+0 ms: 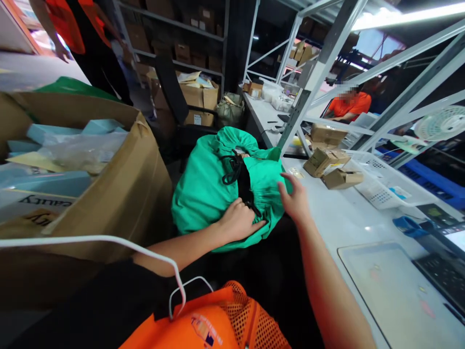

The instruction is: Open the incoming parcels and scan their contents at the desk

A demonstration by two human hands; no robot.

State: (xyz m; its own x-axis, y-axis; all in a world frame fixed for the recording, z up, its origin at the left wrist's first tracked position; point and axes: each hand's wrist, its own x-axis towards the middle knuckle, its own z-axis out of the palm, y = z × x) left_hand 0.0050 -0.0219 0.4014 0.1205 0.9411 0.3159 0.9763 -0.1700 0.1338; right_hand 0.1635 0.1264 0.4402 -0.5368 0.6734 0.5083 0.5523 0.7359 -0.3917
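A full green drawstring bag (203, 179) sits in front of me, its gathered mouth facing up. A black cord (232, 167) is bunched near the opening, and a dark gap shows beneath it. My left hand (238, 222) lies on the near side of the bag with its fingers curled into the gathered cloth by the black strip. At the bag's right side is my right hand (293, 196), thumb and fingers apart. Whether its fingertips touch the cloth, I cannot tell. What the bag contains is hidden.
A large cardboard box (145, 194) with pale blue boxes stands left. Along the right runs a white table (327, 213) with small cartons (327, 162), a white basket (378, 182) and a keyboard (443, 276). A metal rack post (312, 82) rises there. Two people in orange are farther off.
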